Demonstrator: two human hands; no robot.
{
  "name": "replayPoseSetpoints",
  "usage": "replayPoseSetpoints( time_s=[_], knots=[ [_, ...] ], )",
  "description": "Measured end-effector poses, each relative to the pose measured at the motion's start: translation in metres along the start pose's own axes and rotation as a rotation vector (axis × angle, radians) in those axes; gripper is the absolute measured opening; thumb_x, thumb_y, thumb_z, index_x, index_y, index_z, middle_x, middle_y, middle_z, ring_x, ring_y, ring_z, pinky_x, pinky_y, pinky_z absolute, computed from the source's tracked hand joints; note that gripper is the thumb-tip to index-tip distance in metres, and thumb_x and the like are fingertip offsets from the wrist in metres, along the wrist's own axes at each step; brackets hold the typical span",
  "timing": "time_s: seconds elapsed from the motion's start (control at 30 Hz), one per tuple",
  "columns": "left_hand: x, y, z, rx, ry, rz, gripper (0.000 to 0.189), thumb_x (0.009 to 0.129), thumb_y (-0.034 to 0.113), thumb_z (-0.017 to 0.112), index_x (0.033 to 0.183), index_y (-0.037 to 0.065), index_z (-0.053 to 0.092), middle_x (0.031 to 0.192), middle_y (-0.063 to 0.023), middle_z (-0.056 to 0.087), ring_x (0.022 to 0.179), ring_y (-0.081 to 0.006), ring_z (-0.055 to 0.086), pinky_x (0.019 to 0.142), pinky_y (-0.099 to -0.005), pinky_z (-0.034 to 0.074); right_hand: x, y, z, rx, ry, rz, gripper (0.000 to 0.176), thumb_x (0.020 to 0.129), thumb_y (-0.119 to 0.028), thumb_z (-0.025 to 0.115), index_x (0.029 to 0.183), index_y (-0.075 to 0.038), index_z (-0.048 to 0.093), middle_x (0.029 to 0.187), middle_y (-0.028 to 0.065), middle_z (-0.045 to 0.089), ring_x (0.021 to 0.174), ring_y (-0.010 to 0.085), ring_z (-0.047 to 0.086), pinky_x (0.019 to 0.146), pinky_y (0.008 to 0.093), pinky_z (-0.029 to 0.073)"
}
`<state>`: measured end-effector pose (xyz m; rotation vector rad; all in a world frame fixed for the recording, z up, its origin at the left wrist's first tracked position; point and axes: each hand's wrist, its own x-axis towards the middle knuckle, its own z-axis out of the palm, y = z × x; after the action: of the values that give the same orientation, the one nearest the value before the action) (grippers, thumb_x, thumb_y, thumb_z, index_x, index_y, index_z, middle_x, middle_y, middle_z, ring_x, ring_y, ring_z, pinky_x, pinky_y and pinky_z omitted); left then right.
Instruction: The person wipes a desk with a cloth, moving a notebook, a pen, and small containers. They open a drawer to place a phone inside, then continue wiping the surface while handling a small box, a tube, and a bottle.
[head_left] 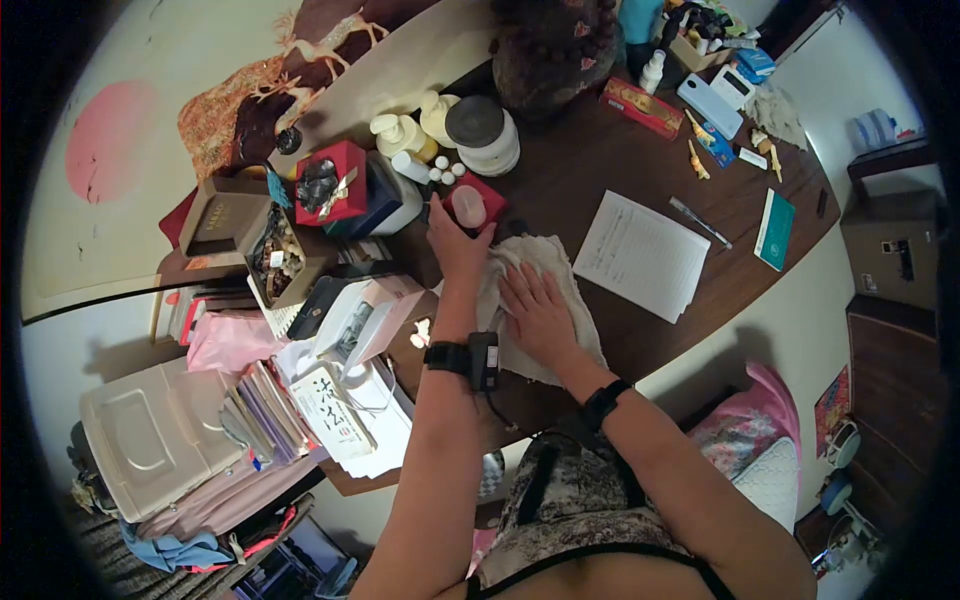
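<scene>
My left hand (pixel 460 245) reaches to a red box (pixel 492 198) with a small clear pinkish cup (pixel 468 206) on it; its thumb and fingers are around the near side of the box. My right hand (pixel 537 312) lies flat with fingers spread on a whitish cloth (pixel 570 345) on the dark wooden table (pixel 560 190). The cloth is crumpled at its far edge and reaches close to my left hand. Small white-capped bottles (pixel 447 170) stand just beyond the red box.
Right of the cloth lie written paper sheets (pixel 643 255), a pen (pixel 700 222) and a green booklet (pixel 774 229). A dark-lidded jar (pixel 482 135) and pump bottles (pixel 400 135) stand at the back. Books and papers (pixel 335 415) are stacked at left.
</scene>
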<state>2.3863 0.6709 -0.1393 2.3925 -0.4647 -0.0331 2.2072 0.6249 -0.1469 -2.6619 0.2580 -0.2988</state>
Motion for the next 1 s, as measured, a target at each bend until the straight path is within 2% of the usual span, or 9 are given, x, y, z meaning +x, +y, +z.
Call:
replayPoseSetpoints(
  time_s=[0.1, 0.4, 0.53, 0.63, 0.7, 0.73, 0.83, 0.93, 1.0],
  knots=[
    [-0.008, -0.007, -0.003, 0.080, -0.003, 0.014, 0.103, 0.062, 0.017, 0.086, 0.143, -0.002, 0.024, 0.138, -0.0240, 0.041, 0.127, -0.0398, 0.040, 0.106, -0.0466, 0.031, 0.000, 0.000, -0.002, -0.050, -0.074, 0.005, 0.056, 0.086, -0.028, 0.056, 0.137, -0.007, 0.045, 0.147, 0.0097, 0.038, 0.140, 0.0277, 0.029, 0.115, 0.0470, 0.020],
    [-0.048, -0.035, -0.027, 0.068, 0.065, -0.196, 0.089, 0.074, 0.002, 0.070, 0.144, -0.008, 0.016, 0.146, -0.0300, 0.029, 0.136, -0.0415, 0.030, 0.113, -0.0457, 0.023, -0.044, 0.005, -0.005, -0.025, -0.190, -0.146, 0.059, 0.080, -0.023, 0.060, 0.136, -0.008, 0.047, 0.145, 0.0104, 0.040, 0.138, 0.0296, 0.032, 0.113, 0.0466, 0.024],
    [-0.053, -0.033, -0.030, -0.042, 0.128, -0.285, 0.089, 0.076, -0.002, 0.063, 0.146, -0.008, 0.008, 0.148, -0.0329, 0.022, 0.138, -0.0432, 0.025, 0.116, -0.0434, 0.019, -0.057, 0.001, -0.025, -0.081, -0.178, 0.017, 0.061, 0.080, -0.026, 0.062, 0.137, -0.010, 0.046, 0.145, 0.0111, 0.040, 0.138, 0.0312, 0.032, 0.113, 0.0517, 0.022],
    [-0.058, -0.026, -0.028, 0.145, 0.266, -0.085, 0.086, 0.076, 0.003, 0.066, 0.143, -0.010, 0.014, 0.143, -0.0353, 0.028, 0.137, -0.0428, 0.027, 0.115, -0.0460, 0.022, -0.042, -0.006, -0.034, -0.060, -0.078, 0.134, 0.061, 0.081, -0.030, 0.062, 0.137, -0.012, 0.047, 0.146, 0.0109, 0.039, 0.139, 0.0323, 0.030, 0.112, 0.0551, 0.021],
    [-0.065, -0.006, -0.031, 0.216, 0.333, 0.109, 0.081, 0.075, 0.003, 0.065, 0.143, -0.006, 0.022, 0.143, -0.0321, 0.031, 0.136, -0.0428, 0.030, 0.114, -0.0463, 0.024, -0.026, -0.009, -0.038, 0.001, 0.031, 0.135, 0.059, 0.082, -0.033, 0.061, 0.136, -0.014, 0.048, 0.146, 0.0106, 0.039, 0.139, 0.0333, 0.030, 0.112, 0.0563, 0.020],
    [-0.067, 0.007, -0.032, 0.249, 0.365, 0.206, 0.079, 0.075, 0.003, 0.064, 0.143, -0.005, 0.026, 0.143, -0.0305, 0.032, 0.135, -0.0428, 0.031, 0.113, -0.0465, 0.025, -0.021, -0.006, -0.032, 0.011, -0.001, 0.089, 0.057, 0.083, -0.034, 0.061, 0.136, -0.014, 0.049, 0.146, 0.0104, 0.040, 0.139, 0.0332, 0.030, 0.112, 0.0564, 0.019],
    [-0.068, 0.024, -0.017, 0.084, -0.093, 0.352, 0.060, 0.077, -0.001, 0.059, 0.135, 0.003, 0.045, 0.143, -0.0247, 0.036, 0.131, -0.0426, 0.037, 0.110, -0.0488, 0.031, -0.012, 0.002, -0.016, -0.012, -0.133, -0.058, 0.050, 0.087, -0.034, 0.056, 0.133, -0.014, 0.053, 0.145, 0.0091, 0.042, 0.140, 0.0311, 0.029, 0.115, 0.0537, 0.016],
    [-0.057, 0.027, 0.017, 0.156, -0.116, 0.385, 0.043, 0.079, -0.001, 0.058, 0.120, 0.010, 0.061, 0.136, -0.0180, 0.046, 0.124, -0.0413, 0.044, 0.101, -0.0483, 0.040, -0.010, 0.006, -0.013, -0.100, -0.539, -0.116, 0.046, 0.088, -0.031, 0.055, 0.130, -0.013, 0.055, 0.145, 0.0080, 0.043, 0.141, 0.0281, 0.027, 0.117, 0.0496, 0.015],
    [-0.048, 0.026, 0.025, 0.193, -0.135, 0.392, 0.039, 0.077, 0.000, 0.061, 0.114, 0.011, 0.064, 0.128, -0.0160, 0.051, 0.118, -0.0388, 0.048, 0.095, -0.0465, 0.044, -0.019, 0.008, -0.010, -0.076, -0.378, -0.168, 0.047, 0.085, -0.028, 0.058, 0.129, -0.011, 0.054, 0.143, 0.0092, 0.044, 0.138, 0.0293, 0.032, 0.116, 0.0482, 0.018]
  ],
)
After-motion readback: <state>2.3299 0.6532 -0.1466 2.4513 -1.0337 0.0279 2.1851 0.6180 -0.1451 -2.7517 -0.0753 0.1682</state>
